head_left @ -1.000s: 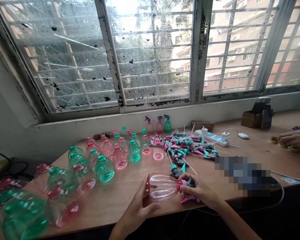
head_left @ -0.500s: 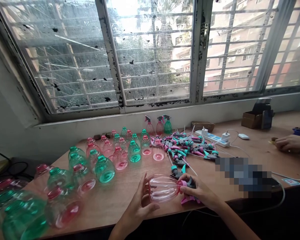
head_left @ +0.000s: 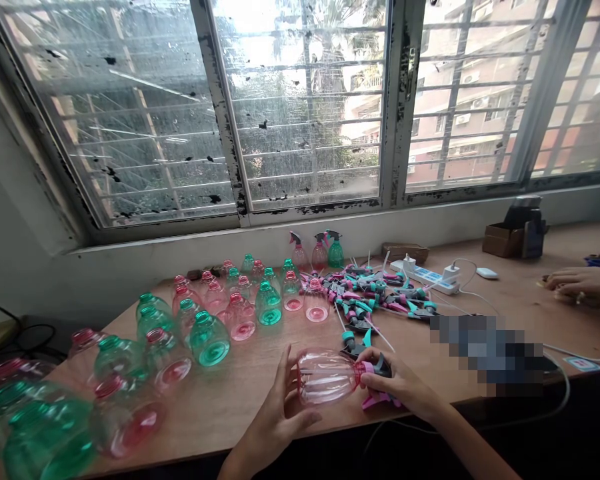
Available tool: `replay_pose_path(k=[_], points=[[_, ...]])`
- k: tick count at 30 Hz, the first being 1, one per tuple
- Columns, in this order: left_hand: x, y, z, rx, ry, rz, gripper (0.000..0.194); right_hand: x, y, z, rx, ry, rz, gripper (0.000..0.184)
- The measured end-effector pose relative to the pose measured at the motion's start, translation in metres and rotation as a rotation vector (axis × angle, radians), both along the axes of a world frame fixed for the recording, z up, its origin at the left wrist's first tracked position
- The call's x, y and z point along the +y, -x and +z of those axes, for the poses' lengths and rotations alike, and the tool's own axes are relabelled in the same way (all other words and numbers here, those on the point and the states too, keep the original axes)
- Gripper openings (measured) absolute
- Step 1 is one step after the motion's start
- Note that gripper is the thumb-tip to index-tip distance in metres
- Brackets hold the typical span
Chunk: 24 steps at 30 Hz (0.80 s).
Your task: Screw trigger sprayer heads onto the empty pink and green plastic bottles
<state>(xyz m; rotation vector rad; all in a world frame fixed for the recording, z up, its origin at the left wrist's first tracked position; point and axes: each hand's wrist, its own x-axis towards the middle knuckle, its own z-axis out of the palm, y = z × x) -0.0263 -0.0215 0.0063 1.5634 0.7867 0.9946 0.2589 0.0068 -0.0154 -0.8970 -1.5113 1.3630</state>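
Over the worktop (head_left: pixel 253 387), sideways pink bottle (head_left: pixel 327 378), left hand (head_left: pixel 277 410) half open at its base, right hand (head_left: pixel 400 383) gripping the spray top (head_left: pixel 381 366)

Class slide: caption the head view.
Pink bottle held sideways, right hand at its neck, left hand by its base.

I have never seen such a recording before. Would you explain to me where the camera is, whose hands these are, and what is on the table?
There is no robot here. The camera sits on a person's head, looking forward and down, so the two bare hands in front are that person's own. The right hand holds a spray head at the neck of a clear pink bottle, tipped sideways. The open left hand is cupped near its base. On the table, open-necked bottles stand at left, beside a pile of loose spray heads. At far right is another person's hand.
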Motion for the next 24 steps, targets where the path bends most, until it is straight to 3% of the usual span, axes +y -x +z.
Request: replay_pose_path(k=[5,11,16,20,24], points=[[-0.0018,-0.0011,0.0070,0.019,0.063,-0.035,0.088,0.0009,-0.0004,-0.0011,-0.011,-0.009,-0.007,0.037],[-0.0020,0.0002,0.0015,0.054,-0.011,-0.009,0.088,-0.0001,0.0001,0.0025,-0.017,-0.008,-0.006,0.035],[-0.0013,-0.0019,0.0037,0.023,0.012,-0.003,0.104,-0.0016,0.0010,0.0055,-0.013,-0.003,0.003,0.035],[-0.0017,-0.0039,0.0080,0.011,0.074,-0.039,0.089,-0.0019,-0.0001,0.0037,-0.014,-0.003,-0.010,0.035],[-0.0008,-0.0019,0.0026,0.045,-0.006,0.005,0.083,0.0000,-0.0009,-0.0003,-0.005,-0.008,-0.002,0.035]])
